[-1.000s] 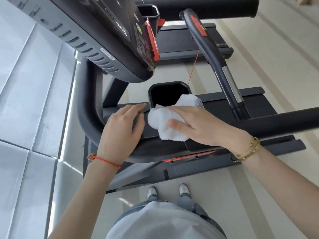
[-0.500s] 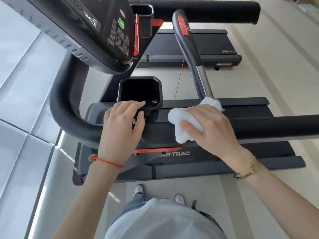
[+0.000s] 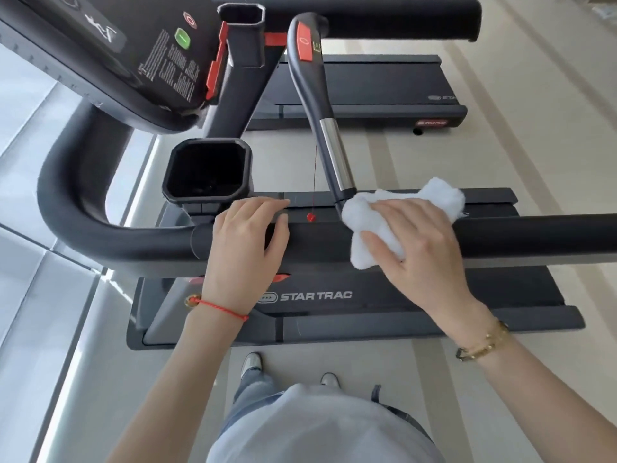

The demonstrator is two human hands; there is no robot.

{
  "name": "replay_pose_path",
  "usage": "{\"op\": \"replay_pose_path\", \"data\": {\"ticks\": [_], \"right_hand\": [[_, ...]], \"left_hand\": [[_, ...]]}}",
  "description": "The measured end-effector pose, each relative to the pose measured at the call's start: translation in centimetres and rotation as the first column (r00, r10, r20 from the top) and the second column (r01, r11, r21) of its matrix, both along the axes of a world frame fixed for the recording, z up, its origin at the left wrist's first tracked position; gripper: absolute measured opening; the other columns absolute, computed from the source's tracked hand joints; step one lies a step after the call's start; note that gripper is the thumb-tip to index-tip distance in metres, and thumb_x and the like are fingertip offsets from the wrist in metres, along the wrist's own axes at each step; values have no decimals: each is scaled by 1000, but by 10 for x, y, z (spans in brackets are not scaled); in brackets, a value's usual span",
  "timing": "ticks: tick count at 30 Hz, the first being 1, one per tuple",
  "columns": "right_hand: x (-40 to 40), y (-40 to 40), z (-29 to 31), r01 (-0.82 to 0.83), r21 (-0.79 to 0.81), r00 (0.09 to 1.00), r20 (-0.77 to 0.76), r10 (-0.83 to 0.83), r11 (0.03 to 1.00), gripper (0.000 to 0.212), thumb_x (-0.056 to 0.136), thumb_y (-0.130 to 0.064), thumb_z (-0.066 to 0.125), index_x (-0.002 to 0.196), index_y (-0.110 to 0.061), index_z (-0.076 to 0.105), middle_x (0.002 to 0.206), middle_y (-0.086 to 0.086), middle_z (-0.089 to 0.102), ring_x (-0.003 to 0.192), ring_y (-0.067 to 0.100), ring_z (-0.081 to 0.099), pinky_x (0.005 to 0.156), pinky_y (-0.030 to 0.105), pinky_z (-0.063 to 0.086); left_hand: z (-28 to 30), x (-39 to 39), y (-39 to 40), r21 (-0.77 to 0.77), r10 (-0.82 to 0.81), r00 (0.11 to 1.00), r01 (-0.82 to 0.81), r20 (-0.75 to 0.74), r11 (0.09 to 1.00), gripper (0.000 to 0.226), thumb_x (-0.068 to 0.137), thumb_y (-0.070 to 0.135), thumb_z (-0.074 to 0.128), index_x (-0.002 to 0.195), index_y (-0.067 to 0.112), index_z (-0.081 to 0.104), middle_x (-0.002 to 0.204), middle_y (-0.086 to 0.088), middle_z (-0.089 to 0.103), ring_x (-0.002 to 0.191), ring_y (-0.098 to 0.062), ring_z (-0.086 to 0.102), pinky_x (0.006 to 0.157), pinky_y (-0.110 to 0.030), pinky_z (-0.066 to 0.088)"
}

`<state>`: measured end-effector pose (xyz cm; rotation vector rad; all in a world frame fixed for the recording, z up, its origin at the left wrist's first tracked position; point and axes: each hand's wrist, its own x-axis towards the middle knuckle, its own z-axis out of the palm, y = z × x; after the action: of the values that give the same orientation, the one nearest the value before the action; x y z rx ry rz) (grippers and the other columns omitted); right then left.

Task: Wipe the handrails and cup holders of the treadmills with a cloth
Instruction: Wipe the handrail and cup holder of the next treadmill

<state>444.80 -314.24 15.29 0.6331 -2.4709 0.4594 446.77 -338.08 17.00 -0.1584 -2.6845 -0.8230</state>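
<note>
The right hand [image 3: 417, 248] presses a white cloth [image 3: 374, 225] onto the black handrail [image 3: 534, 237], fingers slightly spread, draped over it. The rail's long axis runs left to right, unwiped length stretching right of the cloth. The left hand [image 3: 247, 248] rests flat-fingered on the rail beside the cup holder [image 3: 207, 172].

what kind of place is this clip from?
Most likely a gym or fitness room. A Star Trac treadmill stands in front of the person, a second treadmill sits beyond it, and the right hand presses a white cloth on the padded handrail.
</note>
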Motion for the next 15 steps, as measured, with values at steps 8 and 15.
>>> {"op": "replay_pose_path", "data": {"ticks": [8,15], "right_hand": [[6,-17,-4,-99,40,995,6,99,994,42,99,-42,54,124,-11,63,125,1,64,111,23,58,103,36,41],[-1,55,1,128,-17,992,9,-127,992,39,100,-42,45,108,-11,67,102,3,68,98,28,60,94,38,43]], "left_hand": [[-8,4,35,-114,69,997,-74,-45,991,23,100,19,50,109,18,72,98,6,73,91,-19,65,95,-37,38],[-16,0,41,-120,125,989,-134,-80,984,26,101,21,47,101,26,73,96,12,72,93,-13,63,95,-30,27]]}}
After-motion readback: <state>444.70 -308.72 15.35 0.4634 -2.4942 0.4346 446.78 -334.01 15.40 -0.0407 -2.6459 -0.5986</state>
